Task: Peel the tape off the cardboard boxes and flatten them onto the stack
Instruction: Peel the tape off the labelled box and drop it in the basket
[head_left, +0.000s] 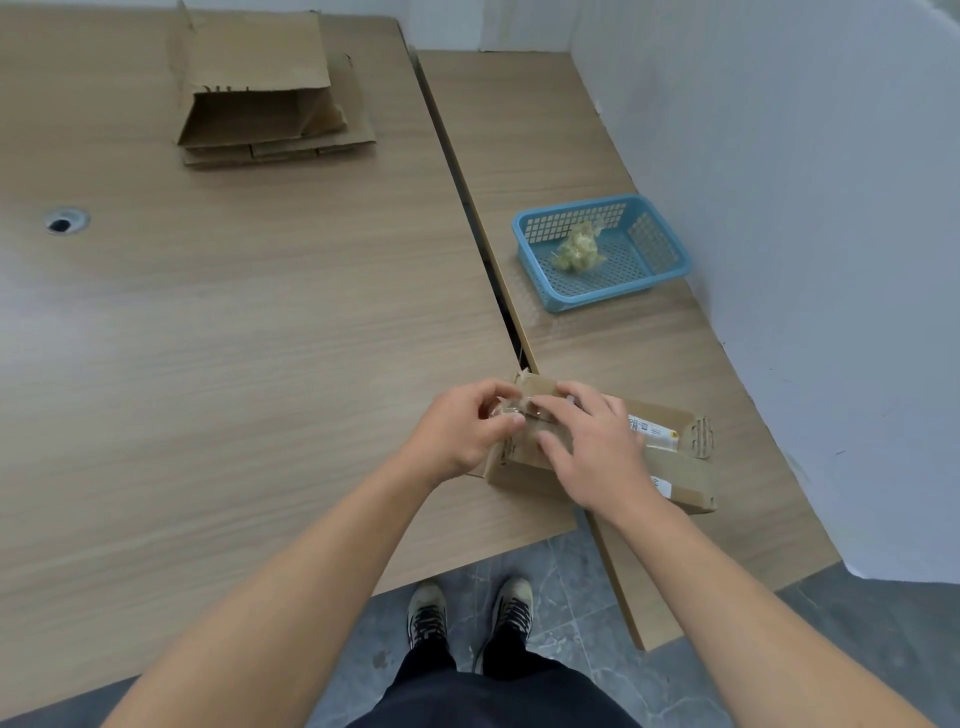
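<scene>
Pinching a crumpled strip of clear tape (511, 410) between thumb and curled fingers, the left hand (462, 431) sits at the left end of a small cardboard box (675, 467). The tape is lifted off the box's top edge there. The right hand (597, 447) lies on top of the box with its fingers spread and fairly straight, pressing it down, the fingertips just beside the tape. The box lies near the person, across the gap between the large left surface (260, 338) and the narrower right surface (597, 353); white labels show on its right part. Far left on the large surface is the stack of flattened cardboard (275, 114), its top piece partly raised. A blue plastic basket (576, 205) on the right surface holds a wad of used tape (574, 252).
</scene>
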